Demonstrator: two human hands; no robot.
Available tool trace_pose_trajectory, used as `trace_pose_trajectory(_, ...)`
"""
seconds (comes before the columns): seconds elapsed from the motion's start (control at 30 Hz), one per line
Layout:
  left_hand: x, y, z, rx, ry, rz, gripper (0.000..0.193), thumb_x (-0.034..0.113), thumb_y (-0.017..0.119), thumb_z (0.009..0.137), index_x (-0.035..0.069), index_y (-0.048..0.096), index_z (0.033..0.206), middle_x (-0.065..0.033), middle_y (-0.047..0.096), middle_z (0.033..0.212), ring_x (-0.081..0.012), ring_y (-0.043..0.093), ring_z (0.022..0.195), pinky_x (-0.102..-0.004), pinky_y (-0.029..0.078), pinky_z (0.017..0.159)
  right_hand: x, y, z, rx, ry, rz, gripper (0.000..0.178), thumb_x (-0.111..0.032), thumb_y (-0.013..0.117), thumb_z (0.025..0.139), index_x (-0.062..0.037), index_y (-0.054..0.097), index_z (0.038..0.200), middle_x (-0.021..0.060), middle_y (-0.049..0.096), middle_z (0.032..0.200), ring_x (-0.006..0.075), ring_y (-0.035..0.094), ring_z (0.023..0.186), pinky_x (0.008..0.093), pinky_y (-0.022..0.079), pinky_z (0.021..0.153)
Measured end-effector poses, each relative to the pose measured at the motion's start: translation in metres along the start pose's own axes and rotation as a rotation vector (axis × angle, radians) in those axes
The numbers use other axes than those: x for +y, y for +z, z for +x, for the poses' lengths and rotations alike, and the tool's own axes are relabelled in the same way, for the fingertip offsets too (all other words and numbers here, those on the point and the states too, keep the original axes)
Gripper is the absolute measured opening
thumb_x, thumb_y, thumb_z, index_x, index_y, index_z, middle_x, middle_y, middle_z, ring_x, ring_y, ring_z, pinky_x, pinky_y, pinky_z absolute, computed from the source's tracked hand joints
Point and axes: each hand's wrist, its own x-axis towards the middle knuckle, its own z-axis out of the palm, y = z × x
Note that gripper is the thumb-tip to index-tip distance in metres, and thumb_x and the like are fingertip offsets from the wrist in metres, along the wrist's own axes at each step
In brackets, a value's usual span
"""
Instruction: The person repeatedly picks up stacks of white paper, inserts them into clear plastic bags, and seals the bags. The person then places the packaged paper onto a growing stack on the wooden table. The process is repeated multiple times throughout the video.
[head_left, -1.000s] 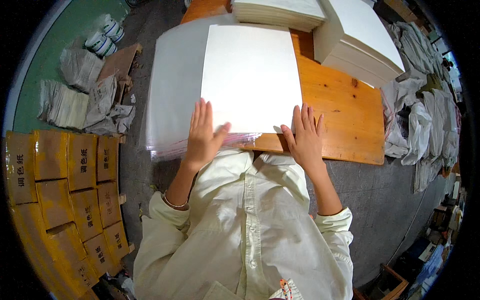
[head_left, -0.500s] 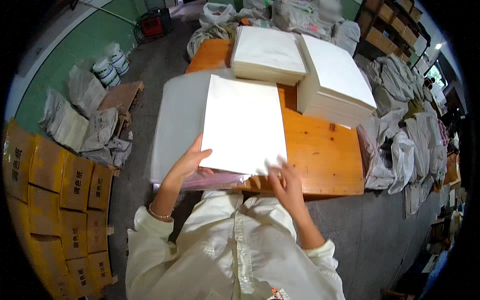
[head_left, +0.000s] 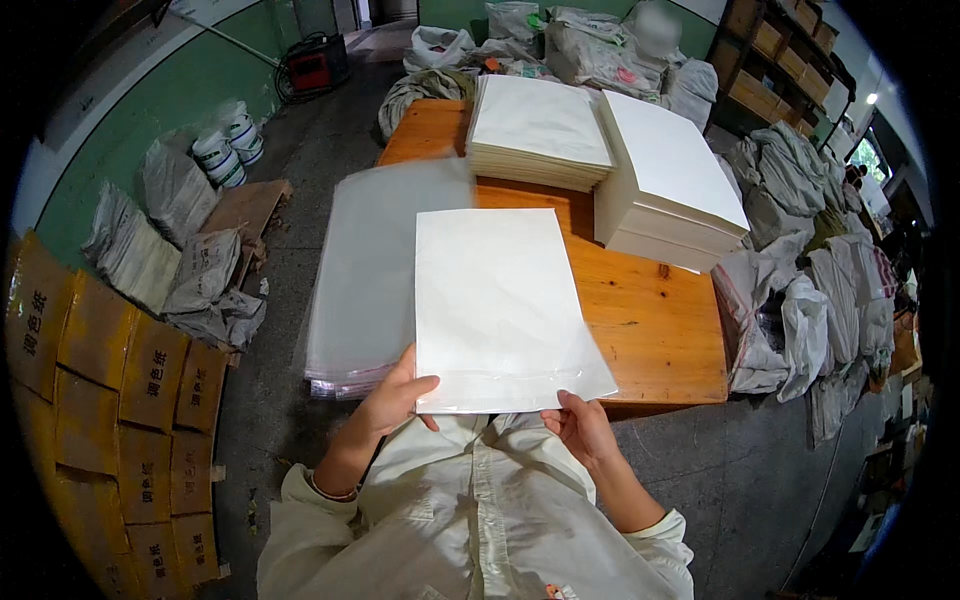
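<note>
A white sheet or thin stack of paper (head_left: 495, 300) lies slanted in front of me, its near part covered by shiny clear plastic film (head_left: 500, 388). My left hand (head_left: 392, 396) grips its near left corner, thumb on top. At the near right corner, my right hand (head_left: 582, 425) pinches the edge of the film between thumb and fingers. Under and left of the paper rests a pile of clear plastic sleeves (head_left: 365, 270) with pinkish near edges. Part of that pile is hidden by the paper.
The orange wooden table (head_left: 655, 335) carries a shorter stack of white paper (head_left: 540, 125) and a taller one (head_left: 675, 165) at the back. Sacks (head_left: 800, 330) crowd the right side. Cardboard boxes (head_left: 150, 380) stand at left, near white buckets (head_left: 220, 158).
The paper has come nearer to me, off the table's front edge, and the film over its near end now shows. My right hand has closed on the near right corner.
</note>
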Motion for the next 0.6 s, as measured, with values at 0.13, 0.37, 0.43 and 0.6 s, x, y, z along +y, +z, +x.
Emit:
trace_pose_trajectory(0.13,0.001,-0.018,-0.014,0.010,0.097,-0.044,0.052,0.012,0.044,0.092,0.004,0.026,0.141,-0.0167,0.056,0.118,-0.0230,0.065,0.089,-0.0278,0.052,0.063,-0.026,0.009,-0.028,-0.033,-0.231,-0.114,0.035,-0.010,0.052,0.092,0.0086,0.041,0.120,0.0158,0.062,0.095,0.0218,0.066,0.069,0.0295,0.057,0.059)
trace_pose_trajectory(0.37,-0.023,-0.050,0.044,0.807,0.472,1.289,0.049,0.031,0.051,0.091,0.002,0.046,0.130,-0.0204,0.047,0.132,-0.0365,0.041,0.124,-0.0451,0.030,0.103,-0.120,0.062,0.005,-0.286,-0.547,-0.070,0.015,-0.010,0.052,0.092,-0.0005,0.053,0.105,0.0042,0.062,0.084,0.0094,0.058,0.066,0.0191,0.048,0.057)
trace_pose_trajectory(0.43,-0.036,-0.061,0.066,0.805,0.204,1.466,0.055,0.038,0.051,0.089,0.004,0.045,0.132,-0.0197,0.037,0.141,-0.0388,0.027,0.133,-0.0516,0.016,0.109,-0.156,0.080,0.047,-0.349,-0.596,-0.093,0.011,-0.010,0.050,0.094,-0.0005,0.054,0.099,0.0048,0.062,0.086,0.0101,0.060,0.071,0.0195,0.050,0.061)
trace_pose_trajectory(0.6,-0.039,-0.068,0.065,0.840,0.304,1.465,0.056,0.039,0.050,0.089,0.006,0.042,0.134,-0.0183,0.034,0.143,-0.0359,0.025,0.135,-0.0481,0.013,0.111,-0.237,0.121,0.149,-0.177,-0.574,-0.042,0.013,-0.008,0.048,0.095,0.0047,0.051,0.093,0.0106,0.061,0.086,0.0141,0.062,0.077,0.0195,0.053,0.065)
